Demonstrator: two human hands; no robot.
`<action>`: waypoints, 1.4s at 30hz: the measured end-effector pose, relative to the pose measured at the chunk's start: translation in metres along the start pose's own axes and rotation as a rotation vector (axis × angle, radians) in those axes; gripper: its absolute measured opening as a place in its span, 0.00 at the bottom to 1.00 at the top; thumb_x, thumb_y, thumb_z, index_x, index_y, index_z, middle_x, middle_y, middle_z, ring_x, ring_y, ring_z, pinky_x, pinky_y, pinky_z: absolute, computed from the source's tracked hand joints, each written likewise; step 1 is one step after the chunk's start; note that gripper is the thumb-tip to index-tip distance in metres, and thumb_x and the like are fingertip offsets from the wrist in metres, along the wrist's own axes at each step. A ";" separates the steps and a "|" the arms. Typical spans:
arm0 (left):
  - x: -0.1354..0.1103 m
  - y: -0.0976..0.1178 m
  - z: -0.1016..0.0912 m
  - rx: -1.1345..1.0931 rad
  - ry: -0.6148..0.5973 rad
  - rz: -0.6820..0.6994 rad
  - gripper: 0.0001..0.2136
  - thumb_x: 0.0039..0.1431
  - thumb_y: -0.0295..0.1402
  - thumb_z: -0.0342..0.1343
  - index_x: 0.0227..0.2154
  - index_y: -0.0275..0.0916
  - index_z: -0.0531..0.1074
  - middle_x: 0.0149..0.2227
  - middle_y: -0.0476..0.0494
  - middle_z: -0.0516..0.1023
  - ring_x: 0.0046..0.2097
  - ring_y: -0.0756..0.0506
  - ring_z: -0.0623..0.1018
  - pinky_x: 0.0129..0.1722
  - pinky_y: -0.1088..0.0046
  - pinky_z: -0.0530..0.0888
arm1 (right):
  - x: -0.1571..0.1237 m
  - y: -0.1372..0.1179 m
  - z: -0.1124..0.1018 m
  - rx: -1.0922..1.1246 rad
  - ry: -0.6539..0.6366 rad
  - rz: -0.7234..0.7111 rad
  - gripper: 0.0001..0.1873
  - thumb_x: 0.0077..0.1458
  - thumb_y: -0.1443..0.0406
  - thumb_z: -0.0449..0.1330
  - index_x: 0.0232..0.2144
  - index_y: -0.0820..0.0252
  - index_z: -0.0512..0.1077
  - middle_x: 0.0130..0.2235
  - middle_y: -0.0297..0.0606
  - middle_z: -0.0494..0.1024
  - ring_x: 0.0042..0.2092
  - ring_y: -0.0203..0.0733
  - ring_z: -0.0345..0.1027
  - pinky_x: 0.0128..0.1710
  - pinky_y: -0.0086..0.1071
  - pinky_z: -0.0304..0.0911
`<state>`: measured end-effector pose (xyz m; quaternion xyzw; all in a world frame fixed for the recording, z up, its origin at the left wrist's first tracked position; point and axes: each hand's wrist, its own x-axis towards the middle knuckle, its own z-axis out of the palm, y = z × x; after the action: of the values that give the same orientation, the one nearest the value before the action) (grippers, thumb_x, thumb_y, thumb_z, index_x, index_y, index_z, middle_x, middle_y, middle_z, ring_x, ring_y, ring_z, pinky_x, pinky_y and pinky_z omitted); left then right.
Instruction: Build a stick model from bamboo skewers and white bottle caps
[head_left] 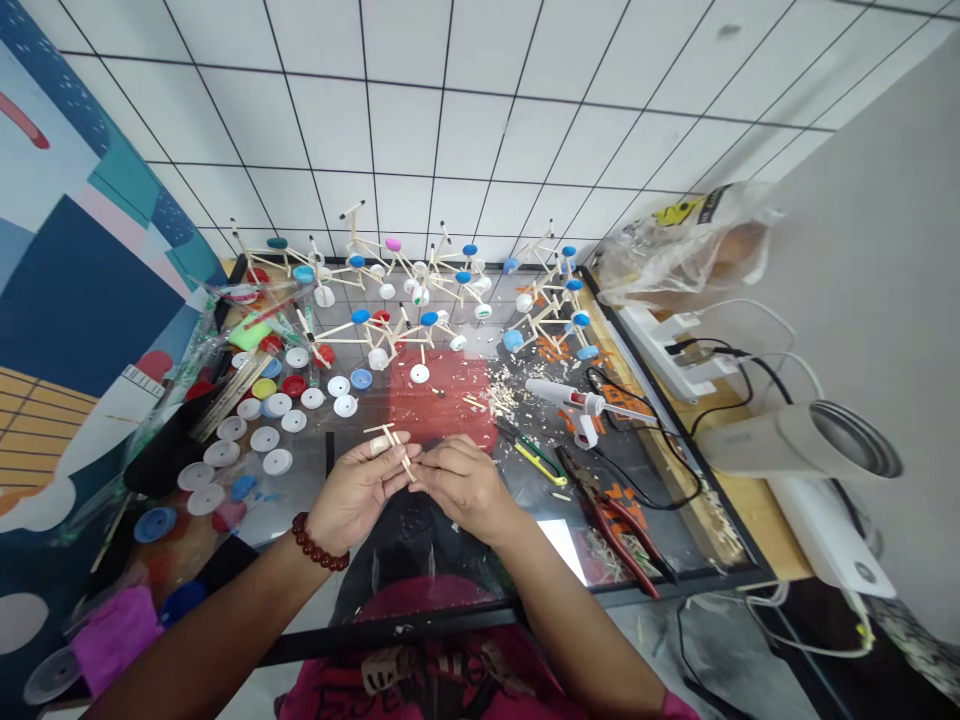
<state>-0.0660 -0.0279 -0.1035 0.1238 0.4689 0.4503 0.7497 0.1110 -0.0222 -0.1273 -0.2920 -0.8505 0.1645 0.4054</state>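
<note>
My left hand point(367, 483) is closed on a small frame of pale wooden sticks point(397, 449), pinching it between thumb and fingers. A bead bracelet is on that wrist. My right hand point(465, 485) meets it from the right, its fingertips closed at the lower end of the same sticks. Both hands are above the near part of the dark table, in front of a red patch point(439, 395). Several white bottle caps point(345, 406) lie just beyond and left of my hands. Small bicycle-like stick models point(364, 340) with cap wheels and blue seats stand behind.
Right of my hands are a white glue gun point(574, 400), a yellow-and-green cutter point(536, 460) and red-handled pliers point(615, 530). Wood chips point(517, 390) litter the middle. At the right edge stand a power strip point(667, 350) and a white cylinder point(787, 440). A tiled wall rises behind.
</note>
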 end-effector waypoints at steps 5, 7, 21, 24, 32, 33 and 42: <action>0.001 -0.001 -0.004 0.191 -0.038 0.099 0.15 0.41 0.32 0.72 0.34 0.34 0.80 0.31 0.42 0.83 0.33 0.47 0.81 0.35 0.72 0.78 | 0.004 -0.003 -0.001 0.211 0.041 0.255 0.13 0.54 0.56 0.66 0.40 0.56 0.77 0.36 0.38 0.77 0.38 0.39 0.70 0.40 0.35 0.65; -0.001 -0.004 -0.005 0.290 -0.098 0.099 0.14 0.42 0.34 0.71 0.33 0.34 0.80 0.31 0.41 0.83 0.33 0.47 0.81 0.36 0.71 0.77 | 0.007 -0.004 -0.001 0.346 0.128 0.421 0.15 0.54 0.56 0.66 0.41 0.56 0.77 0.35 0.38 0.76 0.37 0.38 0.70 0.39 0.33 0.66; -0.005 -0.018 0.000 0.489 -0.162 0.190 0.38 0.45 0.33 0.70 0.58 0.36 0.60 0.24 0.48 0.81 0.31 0.46 0.81 0.38 0.71 0.74 | 0.007 -0.002 0.004 0.884 0.099 0.859 0.14 0.43 0.56 0.71 0.29 0.59 0.78 0.26 0.32 0.78 0.27 0.35 0.70 0.29 0.29 0.66; -0.006 -0.018 0.000 0.505 -0.174 0.191 0.37 0.46 0.34 0.69 0.58 0.36 0.60 0.24 0.48 0.81 0.30 0.46 0.80 0.37 0.71 0.74 | 0.008 -0.002 0.004 0.912 0.123 0.886 0.14 0.39 0.58 0.72 0.28 0.59 0.77 0.26 0.32 0.78 0.26 0.34 0.70 0.28 0.29 0.67; -0.008 -0.020 -0.002 0.449 -0.259 -0.117 0.17 0.46 0.40 0.69 0.33 0.31 0.77 0.36 0.32 0.83 0.40 0.39 0.82 0.43 0.62 0.77 | 0.003 0.004 0.007 0.802 0.185 0.882 0.11 0.40 0.60 0.72 0.27 0.59 0.78 0.27 0.33 0.79 0.26 0.35 0.69 0.28 0.29 0.67; -0.008 -0.020 -0.002 0.454 -0.265 -0.117 0.16 0.47 0.40 0.68 0.33 0.31 0.78 0.36 0.32 0.83 0.39 0.40 0.83 0.42 0.63 0.77 | 0.003 0.004 0.007 0.781 0.164 0.866 0.12 0.42 0.59 0.71 0.28 0.59 0.78 0.27 0.33 0.78 0.26 0.35 0.69 0.29 0.30 0.67; -0.004 -0.013 -0.002 0.204 -0.198 -0.071 0.13 0.47 0.33 0.69 0.35 0.32 0.77 0.32 0.37 0.83 0.35 0.43 0.82 0.33 0.73 0.76 | 0.003 -0.009 -0.017 0.100 -0.189 0.246 0.53 0.44 0.50 0.71 0.66 0.52 0.51 0.62 0.49 0.59 0.63 0.55 0.52 0.62 0.52 0.51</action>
<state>-0.0612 -0.0387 -0.1105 0.2263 0.4399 0.3590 0.7914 0.1195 -0.0262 -0.1101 -0.3565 -0.8335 0.2815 0.3145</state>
